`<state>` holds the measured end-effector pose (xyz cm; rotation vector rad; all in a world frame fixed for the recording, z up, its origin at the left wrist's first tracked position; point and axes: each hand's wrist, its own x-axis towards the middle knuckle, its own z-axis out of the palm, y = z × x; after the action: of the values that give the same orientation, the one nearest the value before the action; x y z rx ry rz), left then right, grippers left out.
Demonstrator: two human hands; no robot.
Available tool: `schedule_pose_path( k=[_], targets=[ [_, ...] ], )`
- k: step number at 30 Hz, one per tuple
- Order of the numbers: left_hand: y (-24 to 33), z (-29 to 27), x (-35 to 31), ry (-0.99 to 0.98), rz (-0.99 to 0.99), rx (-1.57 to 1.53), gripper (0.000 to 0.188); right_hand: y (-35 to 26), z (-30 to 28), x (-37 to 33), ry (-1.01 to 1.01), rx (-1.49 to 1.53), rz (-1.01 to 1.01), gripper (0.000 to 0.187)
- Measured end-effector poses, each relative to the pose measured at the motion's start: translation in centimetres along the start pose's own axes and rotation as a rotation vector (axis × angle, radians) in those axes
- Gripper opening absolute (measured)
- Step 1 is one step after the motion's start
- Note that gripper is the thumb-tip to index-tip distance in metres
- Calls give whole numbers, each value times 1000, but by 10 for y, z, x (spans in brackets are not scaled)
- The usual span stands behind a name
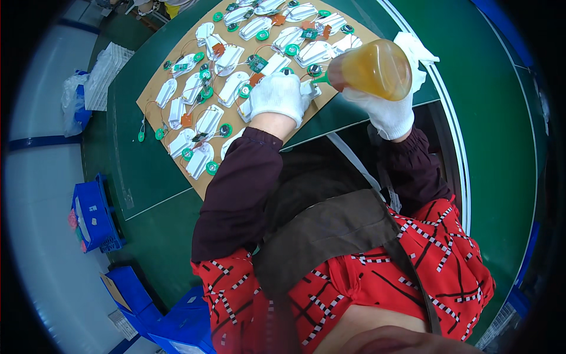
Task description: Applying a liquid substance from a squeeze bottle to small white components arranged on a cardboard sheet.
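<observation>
My right hand, in a white glove, is wrapped round a clear squeeze bottle of amber liquid. The bottle is tipped on its side, its green nozzle pointing left. At that nozzle's tip is a white plastic casing, held by the fingers of my gloved left hand, which partly hide it. Both hands are over the near right part of a brown board. Rows of similar white casings lie on it, with thin wires, green-rimmed round parts and small green circuit boards.
The board rests on a green table. A crumpled white cloth lies behind the bottle. Left of the table are blue bins and a stack of white trays. Part of another person shows at the top.
</observation>
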<state>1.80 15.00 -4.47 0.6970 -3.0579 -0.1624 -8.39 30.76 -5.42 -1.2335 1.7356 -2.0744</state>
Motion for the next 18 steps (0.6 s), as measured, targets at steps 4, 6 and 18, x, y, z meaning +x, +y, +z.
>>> schedule_pose_path(
  k=[4, 6, 18],
  targets=[
    [-3, 6, -1, 73, 7, -1, 40, 0, 3, 4, -36, -136, -28, 56],
    [-2, 6, 1, 58, 7, 8, 41, 2, 3, 5, -43, -159, -26, 56],
    [-2, 4, 0, 27, -7, -13, 42, -3, 1, -2, -66, -250, -23, 60]
  ],
)
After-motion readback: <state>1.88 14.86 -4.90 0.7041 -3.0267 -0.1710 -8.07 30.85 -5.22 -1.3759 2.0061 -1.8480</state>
